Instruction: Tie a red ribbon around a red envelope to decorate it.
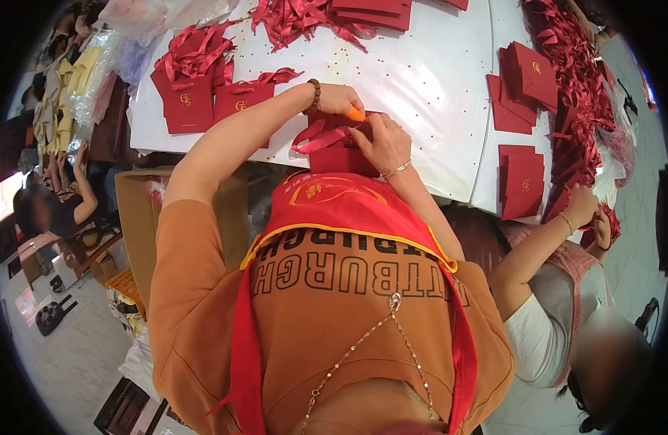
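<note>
A dark red paper gift bag lies at the table's near edge, right in front of my body. Its shiny red ribbon loops out to the left. My left hand reaches over the bag's far part with fingers curled in. At its fingertips is a small orange piece; whether it is a tool or a finger cover I cannot tell. My right hand is closed on the bag from the right, thumb and fingers pinched close to the orange piece. The pinched spot itself is partly hidden.
Finished-looking red bags with ribbons lie left on the white table; more ribbons pile at the back. Bag stacks lie right, beside a co-worker's hand. A cardboard box stands below the table's left edge.
</note>
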